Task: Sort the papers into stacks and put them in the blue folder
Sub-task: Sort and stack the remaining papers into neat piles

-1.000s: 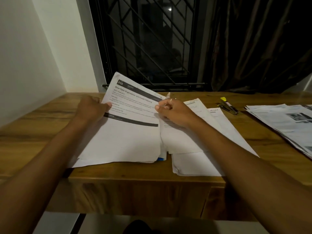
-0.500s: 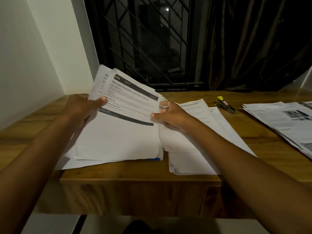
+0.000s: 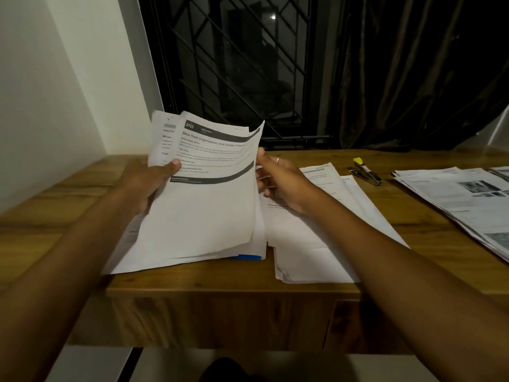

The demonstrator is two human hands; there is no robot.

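Head view: sheaf of papers (image 3: 209, 205), far end tilted up, long axis running away from the person, left hand (image 3: 148, 180) grip clasping its left edge, right hand (image 3: 281, 183) pinching its right edge; blue folder (image 3: 249, 257) directly beneath, on the table (image 3: 192, 279).
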